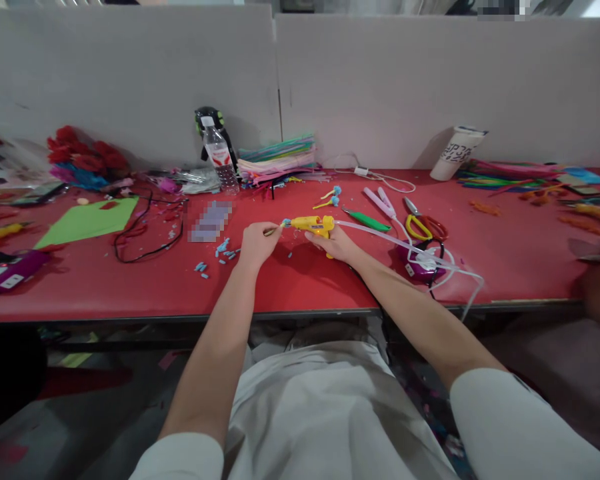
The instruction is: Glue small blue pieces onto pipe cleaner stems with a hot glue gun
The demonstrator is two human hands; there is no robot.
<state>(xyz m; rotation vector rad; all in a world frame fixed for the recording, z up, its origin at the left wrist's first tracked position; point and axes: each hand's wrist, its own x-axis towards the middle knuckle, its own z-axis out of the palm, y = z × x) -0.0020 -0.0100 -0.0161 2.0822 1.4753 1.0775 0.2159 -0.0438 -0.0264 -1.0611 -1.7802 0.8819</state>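
Note:
My right hand (334,244) is wrapped round the handle of a yellow glue gun (307,223), whose nozzle points left. A long clear glue stick (370,230) trails from its back end. My left hand (261,244) pinches a small piece with a blue tip (285,223), which is at the nozzle; whether they touch is too small to tell. Short blue bits (223,248) lie scattered left of my left hand. Beyond the glue gun are two small yellow-stemmed pieces with blue heads (334,201).
A green-handled tool (369,221), pink tongs (380,203), scissors (425,225) and a purple box with cables (421,265) lie right. A bottle (221,159) and pipe-cleaner bundle (280,161) are behind. A white cup (457,155) leans by the partition. Part of another person is at far right.

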